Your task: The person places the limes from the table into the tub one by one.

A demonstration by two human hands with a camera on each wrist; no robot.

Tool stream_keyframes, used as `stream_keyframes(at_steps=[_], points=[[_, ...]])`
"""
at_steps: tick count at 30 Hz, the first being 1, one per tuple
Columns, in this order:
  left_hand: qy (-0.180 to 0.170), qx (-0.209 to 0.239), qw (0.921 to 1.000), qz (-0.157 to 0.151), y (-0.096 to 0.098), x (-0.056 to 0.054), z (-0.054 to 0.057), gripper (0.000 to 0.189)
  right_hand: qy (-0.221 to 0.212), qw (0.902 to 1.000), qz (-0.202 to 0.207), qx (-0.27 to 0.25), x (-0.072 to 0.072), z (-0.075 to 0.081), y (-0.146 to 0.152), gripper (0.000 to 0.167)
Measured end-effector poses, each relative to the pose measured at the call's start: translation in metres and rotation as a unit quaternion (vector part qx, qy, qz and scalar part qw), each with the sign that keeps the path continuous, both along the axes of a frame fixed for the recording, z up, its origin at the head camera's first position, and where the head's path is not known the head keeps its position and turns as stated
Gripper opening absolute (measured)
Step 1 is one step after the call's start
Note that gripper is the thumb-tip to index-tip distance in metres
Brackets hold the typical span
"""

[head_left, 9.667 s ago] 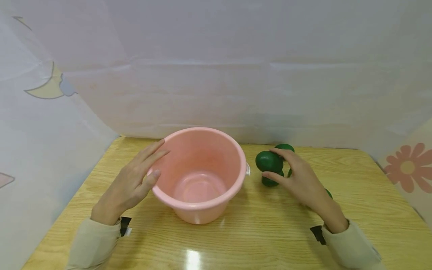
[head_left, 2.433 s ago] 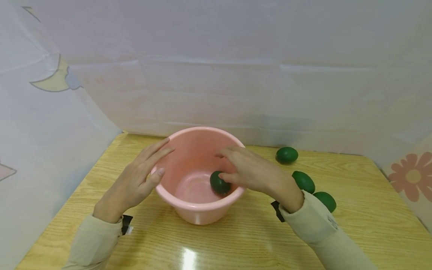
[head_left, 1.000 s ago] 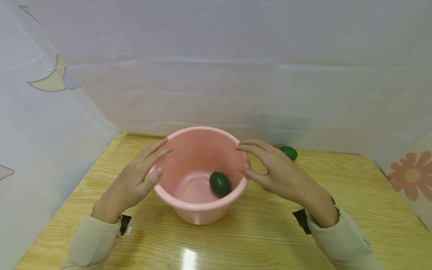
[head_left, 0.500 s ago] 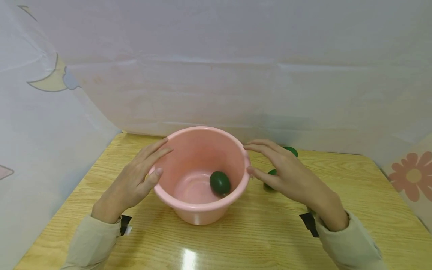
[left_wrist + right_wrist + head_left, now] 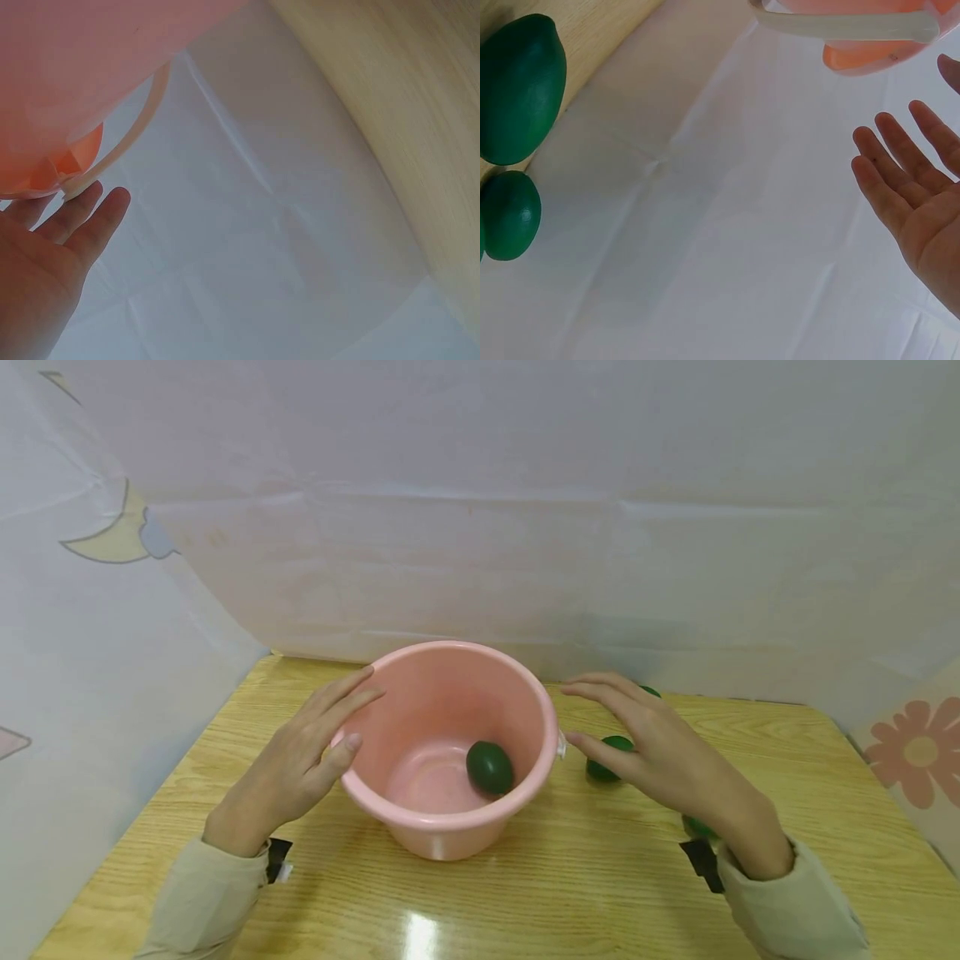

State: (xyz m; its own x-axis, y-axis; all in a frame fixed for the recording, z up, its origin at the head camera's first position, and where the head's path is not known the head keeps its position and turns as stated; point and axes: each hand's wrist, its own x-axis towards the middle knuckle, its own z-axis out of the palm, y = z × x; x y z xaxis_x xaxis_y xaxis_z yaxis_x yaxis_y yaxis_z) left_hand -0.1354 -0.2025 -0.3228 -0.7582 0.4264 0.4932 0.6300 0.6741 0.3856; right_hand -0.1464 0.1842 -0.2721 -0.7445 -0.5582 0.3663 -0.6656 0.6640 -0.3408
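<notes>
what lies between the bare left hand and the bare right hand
In the head view, a round pink plastic bucket with a dark green egg-shaped object inside.

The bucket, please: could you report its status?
Left hand at bucket rim; right hand empty alongside. One green fruit inside, others on table. No obstruction seen.

Plain pink bucket (image 5: 438, 841); dark green oval objects (image 5: 490, 768); yellow wood-grain table (image 5: 525, 902); pale backdrop (image 5: 480, 485) printed with yellow moon (image 5: 116, 545), coral flower (image 5: 917, 751); beige sleeves (image 5: 201, 889).
</notes>
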Motion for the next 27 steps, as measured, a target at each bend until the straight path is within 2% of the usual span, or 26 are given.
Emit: stream_keyframes(at_steps=[16,27], points=[[-0.003,0.002,1.0,-0.003,0.0,-0.001,-0.001,0.051,-0.015,0.9997,-0.019,0.007,0.0,-0.015,0.011,0.049],[-0.002,0.003,1.0,-0.002,0.0,-0.001,-0.001,0.053,-0.043,0.998,-0.039,0.023,0.0,-0.023,0.018,0.052]])
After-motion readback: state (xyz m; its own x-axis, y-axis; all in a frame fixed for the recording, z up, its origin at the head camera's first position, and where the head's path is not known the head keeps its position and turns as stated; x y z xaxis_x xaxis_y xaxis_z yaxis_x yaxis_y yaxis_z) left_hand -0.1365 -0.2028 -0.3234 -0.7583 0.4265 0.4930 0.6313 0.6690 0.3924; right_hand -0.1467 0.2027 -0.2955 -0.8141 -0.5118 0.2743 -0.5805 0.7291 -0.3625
